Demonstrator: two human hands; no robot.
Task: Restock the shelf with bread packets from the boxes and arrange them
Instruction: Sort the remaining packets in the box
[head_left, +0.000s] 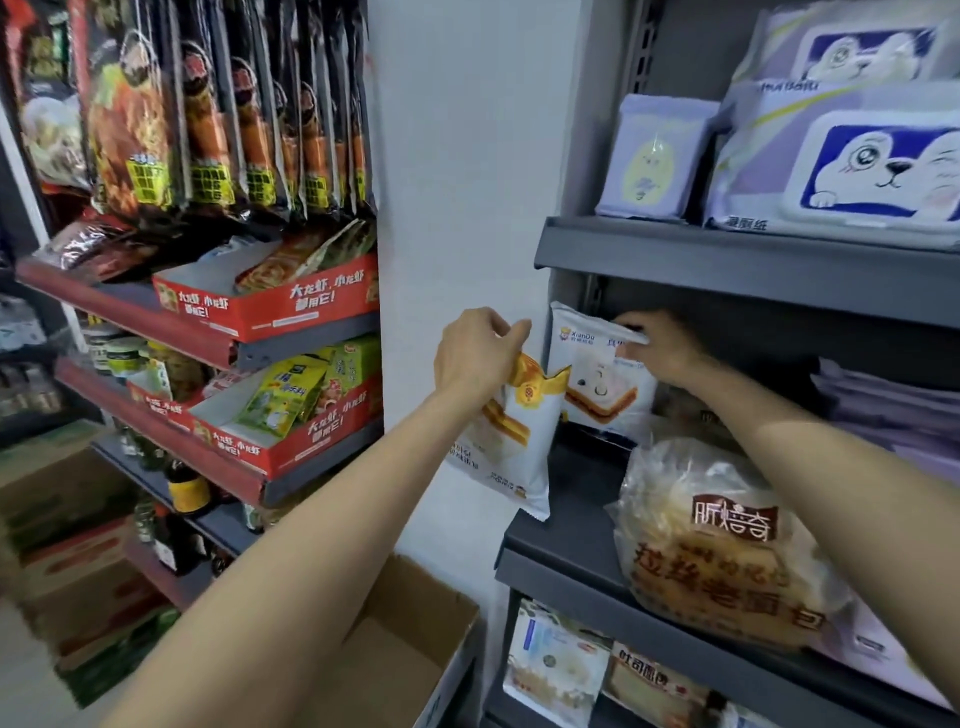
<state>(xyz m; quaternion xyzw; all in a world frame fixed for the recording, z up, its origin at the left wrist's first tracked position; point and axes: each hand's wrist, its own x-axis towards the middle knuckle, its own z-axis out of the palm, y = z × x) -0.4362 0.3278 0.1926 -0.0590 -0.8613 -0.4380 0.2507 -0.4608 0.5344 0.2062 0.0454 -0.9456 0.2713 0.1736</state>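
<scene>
Bread packets are mid-placement: my right hand (662, 345) pinches one packet (597, 374) upright on the shelf (566, 540), my left hand (480, 353) grips another packet (511, 447) at its nine o'clock, to slot in next, I judge.

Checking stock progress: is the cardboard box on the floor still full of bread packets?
No, the open cardboard box shows only bare inside walls and bottom.

White bread packet (511, 441) with gold crest hangs upright from the left hand (475, 358), pinched at its top seam, just off the grey shelf (563, 540) edge. Second white packet (597, 379) (toast-face print) stands upright at the shelf's back left, right hand (662, 345) gripping its top edge.
</scene>
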